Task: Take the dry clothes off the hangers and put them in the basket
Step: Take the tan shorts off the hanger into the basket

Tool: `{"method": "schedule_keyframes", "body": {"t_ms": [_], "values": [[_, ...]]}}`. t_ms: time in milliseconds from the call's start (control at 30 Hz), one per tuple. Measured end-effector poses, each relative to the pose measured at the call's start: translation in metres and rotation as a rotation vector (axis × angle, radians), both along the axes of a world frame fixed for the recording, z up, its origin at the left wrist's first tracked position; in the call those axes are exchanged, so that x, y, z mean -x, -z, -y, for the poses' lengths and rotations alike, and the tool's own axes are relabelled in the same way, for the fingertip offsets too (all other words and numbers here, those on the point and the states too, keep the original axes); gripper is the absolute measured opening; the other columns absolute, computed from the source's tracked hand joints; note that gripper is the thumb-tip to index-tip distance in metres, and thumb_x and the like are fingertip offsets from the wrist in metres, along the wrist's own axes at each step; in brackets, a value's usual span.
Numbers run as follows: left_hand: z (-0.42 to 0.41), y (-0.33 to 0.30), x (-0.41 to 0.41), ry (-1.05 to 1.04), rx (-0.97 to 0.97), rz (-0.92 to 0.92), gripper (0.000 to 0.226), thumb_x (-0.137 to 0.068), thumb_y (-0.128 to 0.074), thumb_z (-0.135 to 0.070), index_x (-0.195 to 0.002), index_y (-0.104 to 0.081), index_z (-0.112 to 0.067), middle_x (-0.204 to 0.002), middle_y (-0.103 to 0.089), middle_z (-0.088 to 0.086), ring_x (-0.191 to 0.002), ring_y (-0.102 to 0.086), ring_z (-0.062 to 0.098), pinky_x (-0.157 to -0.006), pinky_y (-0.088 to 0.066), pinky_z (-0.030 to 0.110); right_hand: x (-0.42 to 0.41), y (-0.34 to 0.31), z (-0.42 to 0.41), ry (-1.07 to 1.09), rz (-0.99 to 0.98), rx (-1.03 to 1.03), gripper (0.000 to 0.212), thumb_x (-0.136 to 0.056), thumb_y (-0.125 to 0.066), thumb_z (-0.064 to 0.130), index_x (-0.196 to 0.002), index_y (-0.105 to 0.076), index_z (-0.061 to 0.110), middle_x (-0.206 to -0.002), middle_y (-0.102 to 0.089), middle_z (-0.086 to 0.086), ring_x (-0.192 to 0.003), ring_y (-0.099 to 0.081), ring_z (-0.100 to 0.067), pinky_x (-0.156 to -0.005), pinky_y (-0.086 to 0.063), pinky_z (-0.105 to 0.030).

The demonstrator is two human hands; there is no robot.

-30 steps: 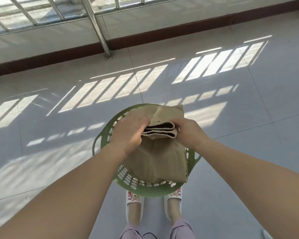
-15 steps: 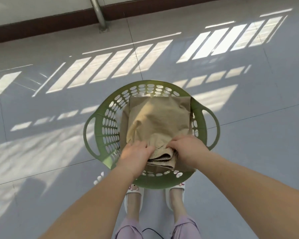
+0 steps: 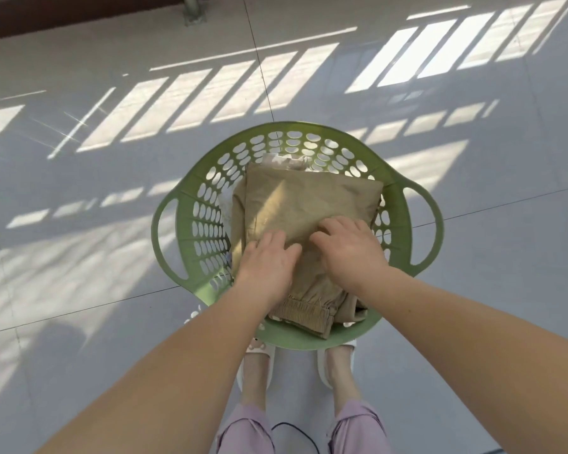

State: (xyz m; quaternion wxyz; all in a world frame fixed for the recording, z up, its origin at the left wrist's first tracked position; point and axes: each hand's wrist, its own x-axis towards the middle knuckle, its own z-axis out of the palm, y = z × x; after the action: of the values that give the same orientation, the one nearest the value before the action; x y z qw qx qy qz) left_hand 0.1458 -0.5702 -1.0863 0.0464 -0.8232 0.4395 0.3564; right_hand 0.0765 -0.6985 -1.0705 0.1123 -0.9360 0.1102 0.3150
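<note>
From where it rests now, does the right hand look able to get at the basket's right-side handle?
Probably yes. The right hand lies on the folded khaki trousers inside the green basket, and the right handle stands beside it with nothing visible between them or on it.

A home balcony or sunroom used for laundry is suggested. A pale tiled floor (image 3: 79, 257) is crossed by barred patches of sunlight, as cast through a railing or window grille. At the far edge a dark skirting strip (image 3: 63, 19) and the foot of a metal post (image 3: 192, 9) are seen. A green plastic laundry basket (image 3: 184, 231) holding folded clothes (image 3: 309, 204) is set on the floor, and house slippers (image 3: 336, 358) are worn.
</note>
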Motion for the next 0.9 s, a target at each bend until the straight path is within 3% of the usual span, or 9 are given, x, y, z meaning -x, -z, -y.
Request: {"method": "schedule_keyframes", "body": {"t_ms": [100,200,533,900], "values": [[0.006,0.011,-0.005,0.018,-0.147,-0.071,0.08,-0.087,-0.059,-0.024,-0.148,-0.007,-0.032,-0.156,0.014,0.006,-0.143,0.014,0.029,-0.113,-0.006,0.057,-0.009,0.01,0.0,0.025,-0.181,0.015,0.064,-0.093,-0.051,0.033,-0.147,-0.017,0.032,-0.158,-0.003,-0.005,-0.145,0.005,-0.034,-0.116,0.0,-0.053],[0.009,0.031,-0.006,0.046,-0.257,-0.09,0.096,-0.085,-0.064,-0.028,-0.146,0.01,-0.039,-0.152,0.03,0.002,-0.14,0.026,0.031,-0.108,-0.001,0.067,-0.01,0.03,0.0,-0.002,-0.325,0.053,0.088,-0.085,-0.059,0.048,-0.149,0.001,0.036,-0.157,0.015,-0.006,-0.142,0.016,-0.04,-0.112,0.003,-0.061],[0.02,0.101,-0.009,0.122,-0.415,-0.001,0.11,-0.079,-0.069,-0.041,-0.14,0.022,-0.044,-0.147,0.04,0.002,-0.136,0.033,0.036,-0.1,0.005,0.075,-0.01,0.11,0.007,-0.053,-0.435,0.082,0.108,-0.078,-0.066,0.051,-0.146,0.017,0.036,-0.154,0.027,-0.008,-0.14,0.019,-0.042,-0.109,-0.001,-0.066],[0.024,0.155,-0.001,0.136,-0.413,0.066,0.108,-0.078,-0.069,-0.041,-0.144,0.017,-0.04,-0.151,0.032,0.003,-0.138,0.027,0.036,-0.099,0.003,0.076,-0.011,0.171,0.013,-0.069,-0.48,0.033,0.111,-0.077,-0.069,0.049,-0.146,0.018,0.036,-0.154,0.026,-0.007,-0.141,0.019,-0.04,-0.11,-0.005,-0.065]]}}
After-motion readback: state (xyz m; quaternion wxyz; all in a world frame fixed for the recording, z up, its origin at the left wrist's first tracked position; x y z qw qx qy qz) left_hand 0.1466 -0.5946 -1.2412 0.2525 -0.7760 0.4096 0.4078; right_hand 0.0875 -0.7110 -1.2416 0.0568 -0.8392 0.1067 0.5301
